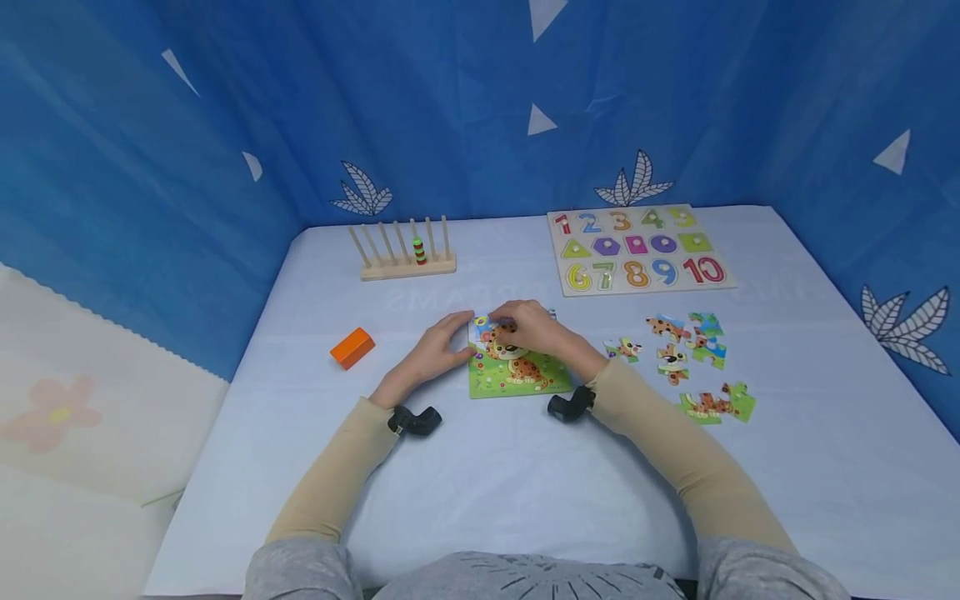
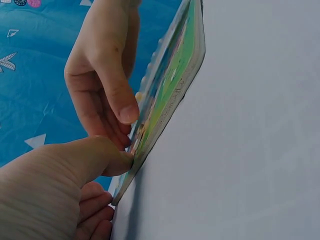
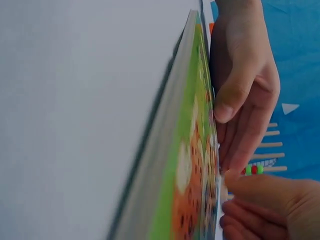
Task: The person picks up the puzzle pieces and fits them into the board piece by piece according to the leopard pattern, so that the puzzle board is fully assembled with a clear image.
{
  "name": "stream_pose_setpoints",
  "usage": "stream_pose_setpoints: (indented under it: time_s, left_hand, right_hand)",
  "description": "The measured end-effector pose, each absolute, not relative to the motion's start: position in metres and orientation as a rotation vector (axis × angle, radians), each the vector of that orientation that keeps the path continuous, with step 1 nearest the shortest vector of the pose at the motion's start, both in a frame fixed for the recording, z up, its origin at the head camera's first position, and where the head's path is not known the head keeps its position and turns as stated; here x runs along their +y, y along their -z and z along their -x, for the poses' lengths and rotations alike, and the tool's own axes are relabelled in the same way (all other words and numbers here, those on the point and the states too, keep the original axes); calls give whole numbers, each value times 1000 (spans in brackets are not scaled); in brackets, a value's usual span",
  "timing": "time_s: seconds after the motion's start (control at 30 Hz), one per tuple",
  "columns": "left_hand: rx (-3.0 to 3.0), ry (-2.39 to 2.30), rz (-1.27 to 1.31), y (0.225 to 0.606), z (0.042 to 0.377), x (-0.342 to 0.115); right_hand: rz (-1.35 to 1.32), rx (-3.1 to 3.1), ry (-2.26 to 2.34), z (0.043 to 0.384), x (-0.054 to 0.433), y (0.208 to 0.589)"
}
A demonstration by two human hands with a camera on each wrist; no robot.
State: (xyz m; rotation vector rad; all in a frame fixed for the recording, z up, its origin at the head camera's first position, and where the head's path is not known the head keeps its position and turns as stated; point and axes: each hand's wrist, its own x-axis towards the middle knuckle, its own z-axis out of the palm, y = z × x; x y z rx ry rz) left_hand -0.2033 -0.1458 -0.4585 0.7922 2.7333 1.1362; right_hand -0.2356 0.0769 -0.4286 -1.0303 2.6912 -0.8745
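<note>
In the head view a jigsaw board point(image 1: 487, 385) with a spotted cartoon leopard on green grass lies flat at the middle of the table. My left hand point(image 1: 435, 350) is at the board's left side, thumb and fingertips touching its edge around the upper left corner. Over the upper part of the board, my right hand point(image 1: 534, 327) bends its thumb and fingers about a jigsaw piece point(image 1: 506, 326), mostly hidden by the fingers. Both wrist views show the board point(image 3: 192, 150) edge-on, with the right fingertips close against its face.
Loose jigsaw pieces point(image 1: 672, 354) lie to the right, several in small groups. A wooden number board point(image 1: 600, 283) is at the back right. The peg rack point(image 1: 408, 269) with red and green beads stands at the back left, an orange block point(image 1: 352, 347) nearer.
</note>
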Motion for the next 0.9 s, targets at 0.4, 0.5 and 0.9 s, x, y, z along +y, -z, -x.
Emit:
stream_pose_setpoints:
  time_s: [0.4, 0.5, 0.9]
  left_hand:
    - [2746, -1096, -753, 461, 204, -144]
    - [2747, -1093, -760, 461, 204, -145]
    - [2741, -1116, -761, 461, 205, -145]
  right_hand:
    - [711, 2735, 1168, 232, 199, 388]
    - [531, 2795, 1103, 226, 243, 389]
    - [335, 2890, 854, 201, 320, 414]
